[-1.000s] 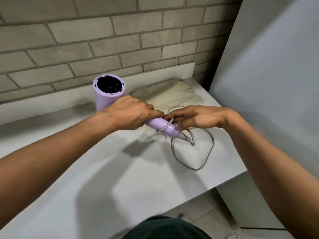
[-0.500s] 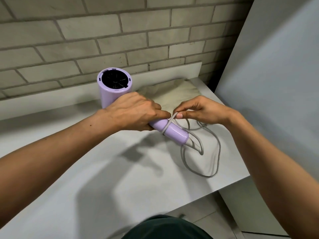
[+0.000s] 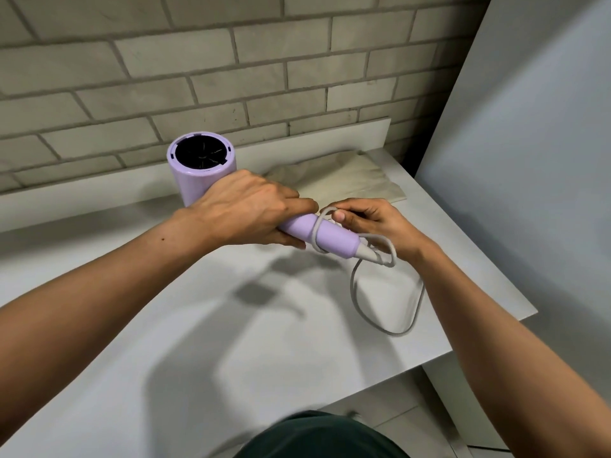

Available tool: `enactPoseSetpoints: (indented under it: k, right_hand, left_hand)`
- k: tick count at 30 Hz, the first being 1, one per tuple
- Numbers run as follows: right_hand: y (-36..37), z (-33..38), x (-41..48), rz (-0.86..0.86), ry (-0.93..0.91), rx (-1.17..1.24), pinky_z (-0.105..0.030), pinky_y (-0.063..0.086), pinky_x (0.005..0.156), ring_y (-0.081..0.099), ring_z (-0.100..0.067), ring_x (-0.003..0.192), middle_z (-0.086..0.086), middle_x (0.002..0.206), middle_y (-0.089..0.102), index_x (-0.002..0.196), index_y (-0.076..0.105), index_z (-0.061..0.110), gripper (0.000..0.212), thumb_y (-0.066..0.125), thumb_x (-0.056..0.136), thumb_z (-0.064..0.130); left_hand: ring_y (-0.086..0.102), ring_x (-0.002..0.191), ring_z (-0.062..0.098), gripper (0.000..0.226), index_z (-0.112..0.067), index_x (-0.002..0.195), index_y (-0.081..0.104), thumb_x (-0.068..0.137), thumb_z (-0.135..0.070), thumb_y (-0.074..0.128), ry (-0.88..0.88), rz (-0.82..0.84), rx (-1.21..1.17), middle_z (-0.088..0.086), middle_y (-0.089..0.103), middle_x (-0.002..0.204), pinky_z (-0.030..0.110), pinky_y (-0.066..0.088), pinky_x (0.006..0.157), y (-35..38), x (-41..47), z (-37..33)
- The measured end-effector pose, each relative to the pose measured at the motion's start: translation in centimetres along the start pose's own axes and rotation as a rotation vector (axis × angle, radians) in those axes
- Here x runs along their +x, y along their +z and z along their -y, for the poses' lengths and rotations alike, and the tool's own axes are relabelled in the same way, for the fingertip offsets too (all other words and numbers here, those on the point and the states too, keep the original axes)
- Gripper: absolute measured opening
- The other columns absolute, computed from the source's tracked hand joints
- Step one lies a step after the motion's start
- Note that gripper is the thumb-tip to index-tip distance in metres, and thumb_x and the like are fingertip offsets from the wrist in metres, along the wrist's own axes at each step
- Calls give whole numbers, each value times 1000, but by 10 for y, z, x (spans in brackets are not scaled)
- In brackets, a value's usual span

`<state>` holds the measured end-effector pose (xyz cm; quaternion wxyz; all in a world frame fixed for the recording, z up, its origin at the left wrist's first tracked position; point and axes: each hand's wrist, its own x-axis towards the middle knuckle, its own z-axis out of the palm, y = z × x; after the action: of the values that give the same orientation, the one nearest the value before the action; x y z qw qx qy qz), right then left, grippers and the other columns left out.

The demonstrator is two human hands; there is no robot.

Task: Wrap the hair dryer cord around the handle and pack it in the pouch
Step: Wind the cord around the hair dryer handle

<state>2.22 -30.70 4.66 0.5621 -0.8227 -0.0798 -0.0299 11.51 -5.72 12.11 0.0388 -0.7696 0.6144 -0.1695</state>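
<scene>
A lilac hair dryer point(image 3: 198, 173) is held above the white counter, its dark air intake facing up and left. My left hand point(image 3: 251, 209) grips the upper part of its handle point(image 3: 334, 239). A grey cord point(image 3: 386, 319) loops once around the handle and trails in a wide loop on the counter. My right hand point(image 3: 373, 223) pinches the cord just behind the handle. A beige cloth pouch point(image 3: 350, 180) lies flat behind both hands.
The white counter point(image 3: 165, 325) ends at a brick wall point(image 3: 231, 77) behind and at a white panel point(image 3: 529, 160) on the right. Its right edge drops to a tiled floor point(image 3: 413, 421). My dark clothing point(image 3: 317, 438) shows at the bottom.
My right hand has carried the cord over the handle and drawn it closer, so a loop now lies around the handle. The loose cord loop on the counter has shifted.
</scene>
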Motion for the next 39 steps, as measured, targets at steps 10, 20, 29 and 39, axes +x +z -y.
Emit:
enactPoseSetpoints:
  k: [10,20,29,39]
  right_hand:
    - [55,-2,-27,91,183,-243,-31,48,72,56,-5,65,8,85,62,98,56,28,19,44,111,35]
    - [54,80,-52,426,222,-678,-40,46,85,58,-25,103,0,111,64,139,46,31,31,36,111,38]
    - [7,117,-23,0,-99,-1300,-35,38,64,62,-27,101,8,109,55,121,59,38,33,36,105,55]
    - [-7,72,-1,-180,-136,-1130,-33,37,61,63,-33,81,3,88,62,94,69,23,69,31,87,79]
  left_hand:
    - [70,88,27,75,-59,155,-2,94,-71,41,-157,169,57,-10,68,112,34,51,60,-3,0,0]
    - [69,97,30,52,-57,142,27,96,-66,48,-332,263,44,-11,67,125,33,41,65,1,4,-3]
    - [49,71,24,34,-45,132,45,98,-46,47,-175,282,138,-6,53,90,29,20,47,0,9,-25]
    - [61,74,25,54,-63,144,27,92,-64,42,-130,199,83,-9,65,93,30,31,51,-10,-4,-26]
